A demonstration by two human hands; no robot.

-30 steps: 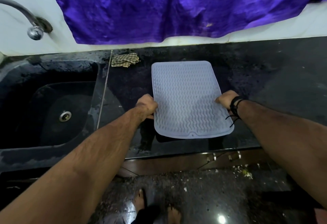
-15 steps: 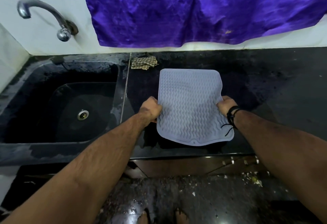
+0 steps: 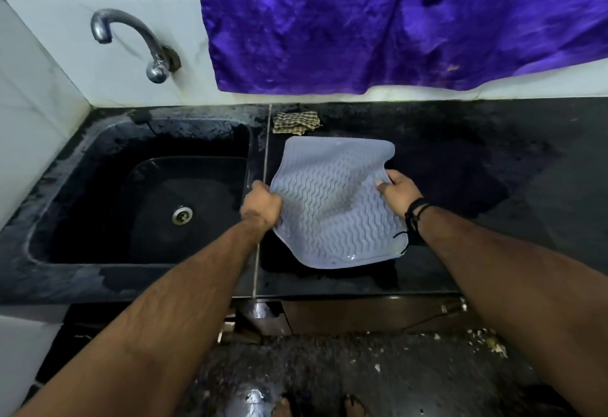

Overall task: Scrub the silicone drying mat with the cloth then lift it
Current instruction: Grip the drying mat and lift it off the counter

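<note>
I see the mat (image 3: 332, 206) now sagging, lifted off the table (image 3: 493, 166); left hand (image 3: 261, 206) and right hand (image 3: 399, 194) each grip an edge, so the lift is underway.

- Silicone mat (image 3: 332, 199), pale grey-blue with wavy ribs, held over black countertop (image 3: 493, 160); middle sags, edges bent up.
- Left hand (image 3: 261, 206) grips left edge; right hand (image 3: 399, 191) grips right edge, thumb on top.
- Black cord band (image 3: 414, 219) on right wrist.
- Checked cloth (image 3: 296, 122) crumpled on counter behind mat, apart from it.
- Black sink (image 3: 148, 202) at left, tap (image 3: 131, 41) above.
- Purple fabric (image 3: 394, 21) hangs on wall.
</note>
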